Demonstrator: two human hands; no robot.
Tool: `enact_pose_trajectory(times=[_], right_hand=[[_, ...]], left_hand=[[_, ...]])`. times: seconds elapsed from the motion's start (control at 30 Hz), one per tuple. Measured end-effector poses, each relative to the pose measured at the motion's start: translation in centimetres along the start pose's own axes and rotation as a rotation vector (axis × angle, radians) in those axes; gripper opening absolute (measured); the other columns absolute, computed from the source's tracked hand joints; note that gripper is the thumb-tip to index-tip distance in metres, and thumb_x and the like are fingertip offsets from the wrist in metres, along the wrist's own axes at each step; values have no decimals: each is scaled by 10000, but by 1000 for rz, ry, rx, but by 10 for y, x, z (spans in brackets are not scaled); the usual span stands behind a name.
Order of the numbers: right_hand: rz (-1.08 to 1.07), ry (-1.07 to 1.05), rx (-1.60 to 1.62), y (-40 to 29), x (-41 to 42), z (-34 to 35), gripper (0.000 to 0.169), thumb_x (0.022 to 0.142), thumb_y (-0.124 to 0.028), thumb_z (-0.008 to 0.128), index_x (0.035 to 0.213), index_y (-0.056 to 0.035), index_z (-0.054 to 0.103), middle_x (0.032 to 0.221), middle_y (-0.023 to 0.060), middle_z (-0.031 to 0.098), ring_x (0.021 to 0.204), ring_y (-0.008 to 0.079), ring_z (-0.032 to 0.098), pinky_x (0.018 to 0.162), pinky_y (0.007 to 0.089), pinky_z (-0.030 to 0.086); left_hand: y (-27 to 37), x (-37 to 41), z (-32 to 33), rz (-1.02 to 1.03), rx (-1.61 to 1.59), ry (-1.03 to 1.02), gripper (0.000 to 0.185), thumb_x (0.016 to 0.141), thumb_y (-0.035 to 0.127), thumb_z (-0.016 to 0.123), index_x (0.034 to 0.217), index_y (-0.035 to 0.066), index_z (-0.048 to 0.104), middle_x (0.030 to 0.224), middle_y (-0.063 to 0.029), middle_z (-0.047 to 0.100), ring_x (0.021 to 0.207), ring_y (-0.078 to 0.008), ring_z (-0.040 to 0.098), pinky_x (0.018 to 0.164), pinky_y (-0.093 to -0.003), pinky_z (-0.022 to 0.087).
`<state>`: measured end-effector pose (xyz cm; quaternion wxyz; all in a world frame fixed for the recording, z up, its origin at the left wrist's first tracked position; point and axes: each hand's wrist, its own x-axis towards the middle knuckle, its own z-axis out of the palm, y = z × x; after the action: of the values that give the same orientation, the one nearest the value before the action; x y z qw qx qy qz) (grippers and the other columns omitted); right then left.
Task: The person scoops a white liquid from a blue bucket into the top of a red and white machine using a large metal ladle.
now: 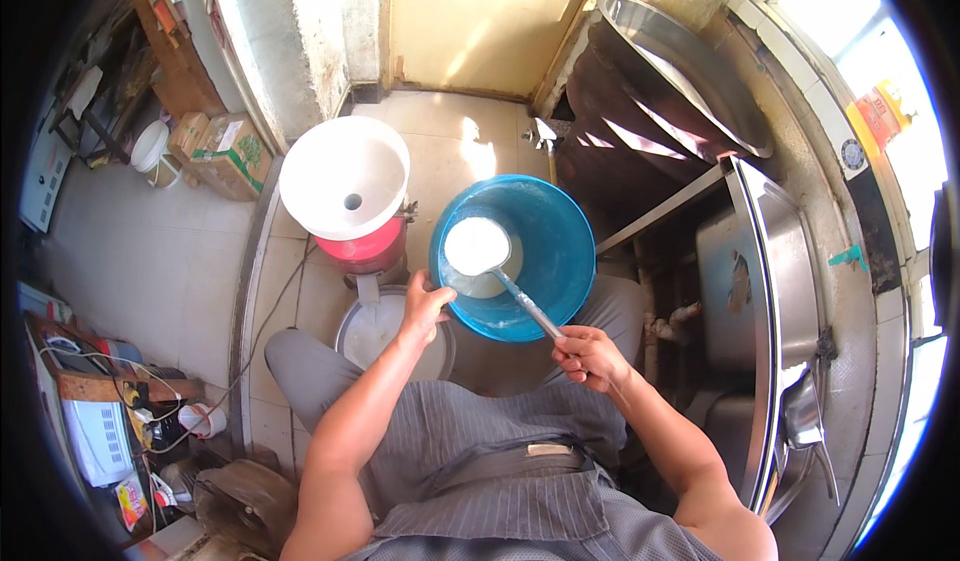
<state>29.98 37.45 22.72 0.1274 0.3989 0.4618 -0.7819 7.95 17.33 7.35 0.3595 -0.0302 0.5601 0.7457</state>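
My left hand (pixel 426 308) grips the near-left rim of a blue plastic bucket (pixel 562 253), thumb at the edge. In my right hand (pixel 591 356) is the handle of a metal ladle (pixel 529 304). The ladle's bowl, full of a bright white substance, hangs inside the bucket's left half. More whitish stuff (pixel 480 286) shows at the bucket's bottom. To the left stands a red grinding machine (pixel 364 247) topped by a white hopper (pixel 337 163) with a hole in its floor. Below its metal spout (pixel 368 289) sits a round metal basin (pixel 431 366) with a pale content.
A metal sink (pixel 757 283) on a frame runs along the right side. Beyond it leans a large metal wok or basin (pixel 675 73). A cable (pixel 262 328) crosses the raised floor strip at left. Cardboard boxes (pixel 232 152) and a white bucket (pixel 152 148) stand farther left.
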Motion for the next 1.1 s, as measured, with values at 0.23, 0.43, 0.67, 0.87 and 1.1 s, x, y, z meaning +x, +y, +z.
enact_pose_trajectory(times=[0.23,0.43,0.67,0.87,1.1], right_hand=[[15,10,25,-21,-47,10,230,1028,-82,558,1225,36,538,823,60,569,541,47,432,421,204,348],[2,6,-28,-49,-75,32,232,1035,-98,547,1228,31,557,815,63,562,535,42,410,416,195,338],[-39,-72,-45,-89,-93,60,247,1038,-93,527,1250,24,578,812,52,557,523,28,390,402,176,333],[-97,-124,-105,-129,-104,95,278,1032,-89,518,1269,43,577,818,70,566,516,27,396,382,172,318],[-136,-214,-152,-161,-92,135,303,1032,-103,527,1286,57,568,831,91,571,513,29,400,362,168,303]], left_hand=[[5,5,-10,-4,-40,0,519,799,94,683,1261,60,449,989,-80,630,835,-211,678,629,-415,582],[12,10,-16,-13,-107,40,536,784,100,689,1256,51,440,1037,-107,609,830,-247,686,633,-449,597],[17,23,-19,-20,-181,66,572,753,61,697,1266,-2,453,1078,-156,591,870,-286,687,651,-494,626],[16,26,-21,32,-113,94,501,711,67,710,1156,-5,491,1058,-159,598,871,-284,667,602,-478,624],[17,24,-22,29,-63,149,493,694,82,722,1130,-3,509,936,-131,635,753,-236,670,500,-414,559]])
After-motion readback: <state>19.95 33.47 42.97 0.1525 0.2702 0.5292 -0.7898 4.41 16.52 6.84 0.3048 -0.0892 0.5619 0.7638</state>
